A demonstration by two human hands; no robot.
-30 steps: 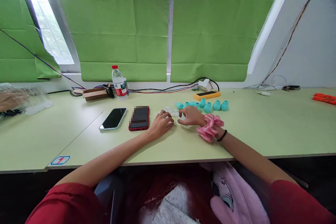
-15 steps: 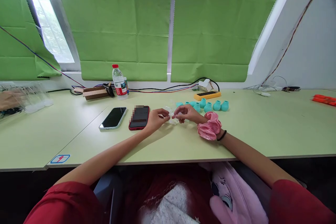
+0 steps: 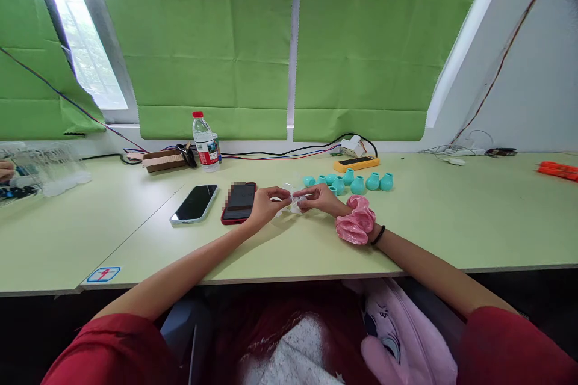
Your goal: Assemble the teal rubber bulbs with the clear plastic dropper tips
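My left hand [image 3: 267,206] pinches a small clear plastic piece [image 3: 294,207] just above the table, its thumb and forefinger together. From the other side my right hand [image 3: 321,200] grips the same see-through piece, the fingertips of both hands nearly meeting. The exact shape of this piece is too small and glassy to make out. Beyond my right hand stand several turquoise vase-shaped pieces [image 3: 357,184], some partly covered by the hand. A pink scrunchie [image 3: 356,220] and a black band circle my right wrist.
Left of my hands lie a red-cased phone [image 3: 239,201] and a white-edged phone [image 3: 195,203]. Behind are a water bottle [image 3: 206,143], a cardboard box [image 3: 163,160] and a yellow device [image 3: 356,163]. Another person's hand [image 3: 6,171] is beside clear plastic packaging [image 3: 56,168] at far left.
My right hand has moved slightly left, closing in on my left hand at the clear piece. At far left, the other person's hand has drawn back toward the edge.
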